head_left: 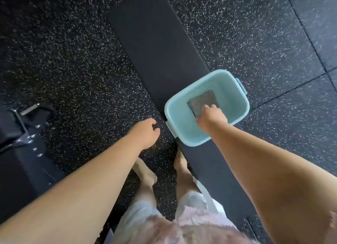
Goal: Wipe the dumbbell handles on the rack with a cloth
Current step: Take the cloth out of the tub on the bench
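A light blue plastic tub [235, 90] stands on a long black padded bench [155, 43]. Inside it lies a folded grey cloth [202, 102]. My right hand [212, 118] reaches down into the tub and its fingers grip the near edge of the cloth. My left hand [145, 132] hangs over the speckled floor just left of the tub, its fingers loosely curled and holding nothing. No dumbbell handle shows clearly in view.
Black speckled rubber floor [73, 70] spreads all around the bench. Dark gym equipment with a metal bar and bolts [27, 128] sits at the left edge. My bare feet [145, 174] stand beside the bench's near end.
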A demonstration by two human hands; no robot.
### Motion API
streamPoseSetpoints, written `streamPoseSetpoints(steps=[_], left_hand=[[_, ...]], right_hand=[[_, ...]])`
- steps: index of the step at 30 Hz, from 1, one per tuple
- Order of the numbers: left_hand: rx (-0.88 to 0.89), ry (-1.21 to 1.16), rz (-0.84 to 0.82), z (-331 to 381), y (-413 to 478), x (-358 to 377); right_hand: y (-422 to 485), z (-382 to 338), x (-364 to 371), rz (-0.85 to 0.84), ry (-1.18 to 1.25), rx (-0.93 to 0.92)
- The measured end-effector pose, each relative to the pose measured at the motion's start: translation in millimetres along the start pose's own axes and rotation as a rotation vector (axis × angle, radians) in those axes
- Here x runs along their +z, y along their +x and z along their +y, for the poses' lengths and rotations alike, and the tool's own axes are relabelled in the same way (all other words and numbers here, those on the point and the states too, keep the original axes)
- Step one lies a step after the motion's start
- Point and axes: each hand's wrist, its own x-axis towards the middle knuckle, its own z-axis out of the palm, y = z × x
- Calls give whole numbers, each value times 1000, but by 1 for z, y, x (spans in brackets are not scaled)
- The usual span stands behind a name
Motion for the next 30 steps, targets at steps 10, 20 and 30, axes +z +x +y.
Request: streamPoseSetpoints(steps=[10, 20, 30], left_hand=[[38, 64, 6, -3, 82, 15], [-2, 93, -77, -17, 93, 27], [65, 164, -54, -3, 17, -25]], right_hand=[[66, -1, 41, 105, -129, 29], [73, 9, 18, 129, -100, -47], [-11, -3, -40, 177, -147, -155]])
